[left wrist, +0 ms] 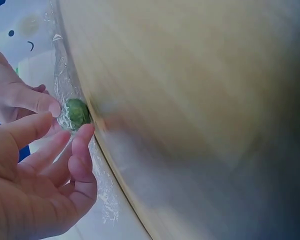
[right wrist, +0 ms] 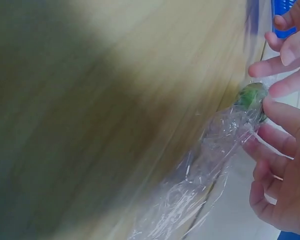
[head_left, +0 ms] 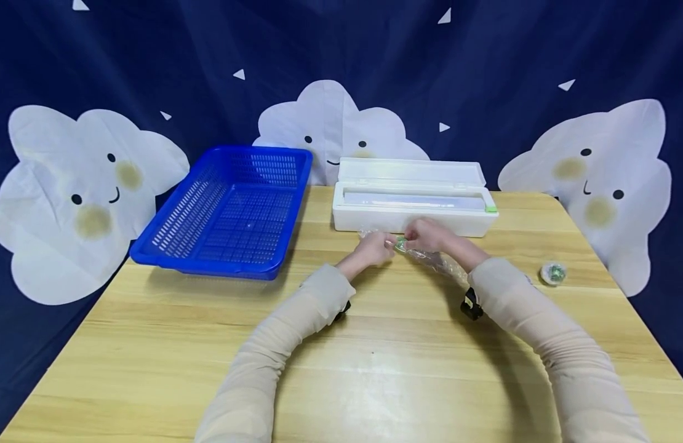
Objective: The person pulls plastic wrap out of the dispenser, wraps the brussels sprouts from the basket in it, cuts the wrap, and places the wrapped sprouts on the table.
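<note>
A small green Brussels sprout (head_left: pixel 400 245) lies in crinkled clear plastic wrap (head_left: pixel 438 263), between both hands just in front of the white box. My left hand (head_left: pixel 375 248) holds its left side with bent fingers; in the left wrist view their tips are right at the sprout (left wrist: pixel 78 114). From the other side my right hand (head_left: pixel 428 235) pinches the sprout in its film, thumb against it in the right wrist view. There the loose film (right wrist: pixel 200 160) trails off toward the bottom of the view.
Behind the hands stands a long white wrap dispenser box (head_left: pixel 408 218) with its lid raised. A blue perforated basket (head_left: pixel 288 246) sits at the left. Toward the right edge of the wooden table (head_left: pixel 375 381) lies a small round film-wrapped green thing (head_left: pixel 553 273).
</note>
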{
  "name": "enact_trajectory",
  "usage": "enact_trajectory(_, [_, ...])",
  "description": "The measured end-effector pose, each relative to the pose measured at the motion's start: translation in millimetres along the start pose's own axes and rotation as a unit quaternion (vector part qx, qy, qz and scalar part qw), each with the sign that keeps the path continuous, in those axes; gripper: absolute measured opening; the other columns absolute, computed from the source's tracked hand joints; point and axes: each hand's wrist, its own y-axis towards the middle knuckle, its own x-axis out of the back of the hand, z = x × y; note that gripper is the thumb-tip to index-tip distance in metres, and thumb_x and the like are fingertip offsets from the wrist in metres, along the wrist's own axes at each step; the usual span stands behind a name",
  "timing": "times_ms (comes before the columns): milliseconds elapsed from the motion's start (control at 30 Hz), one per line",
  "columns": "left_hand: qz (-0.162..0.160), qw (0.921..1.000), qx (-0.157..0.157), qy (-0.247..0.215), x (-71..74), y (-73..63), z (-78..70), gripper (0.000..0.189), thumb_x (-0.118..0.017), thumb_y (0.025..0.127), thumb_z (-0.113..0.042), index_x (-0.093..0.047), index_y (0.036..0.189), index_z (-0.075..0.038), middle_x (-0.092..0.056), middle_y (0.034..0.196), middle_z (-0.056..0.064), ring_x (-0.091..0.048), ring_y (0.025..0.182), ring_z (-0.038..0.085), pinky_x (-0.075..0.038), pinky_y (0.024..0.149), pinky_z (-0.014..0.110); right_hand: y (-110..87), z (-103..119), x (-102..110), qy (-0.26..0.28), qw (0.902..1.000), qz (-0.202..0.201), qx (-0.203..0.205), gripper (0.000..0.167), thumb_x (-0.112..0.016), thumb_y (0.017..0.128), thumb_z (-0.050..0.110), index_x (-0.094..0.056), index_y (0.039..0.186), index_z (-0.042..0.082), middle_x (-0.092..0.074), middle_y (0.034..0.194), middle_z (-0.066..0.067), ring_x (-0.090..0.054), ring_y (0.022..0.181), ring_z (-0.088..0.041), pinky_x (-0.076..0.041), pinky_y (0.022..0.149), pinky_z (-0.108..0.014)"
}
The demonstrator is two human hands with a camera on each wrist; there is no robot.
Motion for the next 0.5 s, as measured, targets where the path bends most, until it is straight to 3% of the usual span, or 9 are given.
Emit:
enact_trajectory(133, [-0.004, 0.9996, -0.028, -0.009, -11.3, 20.5, 16.0, 0.035, -0.062, 0.079, -0.007, -0.062, 0.114, -0.011, -0.067, 0.096, 0.000, -0.060, 0.088, 0.011, -0.045, 0.079, 0.022, -2.7, -2, -2, 0.029, 0.9995, -0.003, -0.012, 0.016, -0.067, 0.079, 0.013, -0.066, 0.084, -0.003, -0.066, 0.077, -0.010, -0.057, 0.068, -0.018, -0.048, 0.067, -0.032])
enact_trajectory(233, [0.002, 0.9994, -0.024, -0.024, -15.2, 26.9, 21.1, 0.033, -0.063, 0.079, -0.009, -0.063, 0.112, -0.012, -0.067, 0.096, -0.001, -0.061, 0.089, 0.010, -0.045, 0.080, 0.022, -7.7, 1, -5, 0.085, 0.9956, -0.004, -0.038, 0.016, -0.067, 0.080, 0.013, -0.066, 0.078, -0.004, -0.064, 0.068, -0.007, -0.049, 0.055, -0.010, -0.043, 0.053, -0.023])
enact_trajectory(300, [0.000, 0.9992, -0.022, -0.034, -13.9, 21.3, 17.9, 0.030, -0.062, 0.080, -0.008, -0.064, 0.110, -0.011, -0.066, 0.101, 0.002, -0.061, 0.091, 0.013, -0.046, 0.079, 0.024, -12.7, 4, -9, 0.134, 0.9891, -0.003, -0.062, 0.018, -0.067, 0.080, 0.013, -0.065, 0.074, -0.004, -0.061, 0.061, -0.005, -0.042, 0.047, -0.006, -0.036, 0.045, -0.020])
enact_trajectory(367, [0.002, 0.9994, -0.007, -0.034, -7.4, 7.6, 7.4, 0.025, -0.060, 0.082, -0.006, -0.064, 0.107, -0.008, -0.064, 0.107, 0.005, -0.060, 0.096, 0.017, -0.045, 0.082, 0.026, -18.7, 10, -13, 0.172, 0.9805, -0.003, -0.095, 0.021, -0.066, 0.081, 0.015, -0.064, 0.068, -0.002, -0.057, 0.055, -0.002, -0.035, 0.044, -0.004, -0.030, 0.042, -0.018])
enact_trajectory(500, [-0.006, 0.9997, -0.019, -0.011, -1.1, -11.0, -0.6, 0.011, -0.061, 0.083, -0.006, -0.065, 0.093, -0.005, -0.064, 0.102, 0.006, -0.055, 0.081, 0.015, -0.042, 0.070, 0.022, -30.9, 24, -23, 0.214, 0.9651, -0.003, -0.151, 0.026, -0.065, 0.080, 0.020, -0.056, 0.062, 0.004, -0.049, 0.051, 0.002, -0.030, 0.043, -0.004, -0.024, 0.041, -0.017])
